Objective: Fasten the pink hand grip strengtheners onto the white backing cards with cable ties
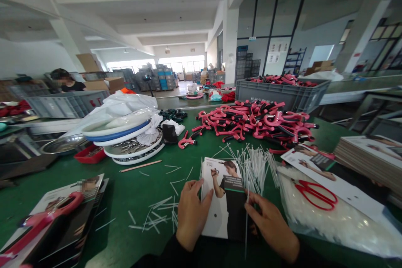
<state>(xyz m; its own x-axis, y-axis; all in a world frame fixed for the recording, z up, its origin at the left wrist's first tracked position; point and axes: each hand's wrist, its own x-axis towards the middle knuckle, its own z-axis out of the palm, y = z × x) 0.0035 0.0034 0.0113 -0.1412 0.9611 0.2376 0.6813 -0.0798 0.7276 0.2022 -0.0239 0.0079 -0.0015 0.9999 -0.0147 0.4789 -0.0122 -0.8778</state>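
- Two hands of mine are at the printed card [218, 205]: left hand [192, 215] at its left edge, right hand [272, 224] at its right edge.
- My left thumb lies on the card's front and the fingers bend around the side, so the card is pinched.
- My right thumb and forefinger are together, clamped on one thin white tie [246, 238], which hangs down along the card's right edge.
- Beyond my right fingertips stands a bunch of white ties [256, 167]; farther away is the heap of pink tools [251, 121].
- Just beside my left fingers, short white pieces [157, 215] are scattered; more to the left, green table [121, 201] shows before another card pile [80, 222].
- To the right of my right hand there is less room: a plastic bag [301, 217] with red scissors [318, 196] is near.
- The left fingertips behind the card are hidden, the tie's lower end is faint, and the left card pile is partly cut off.
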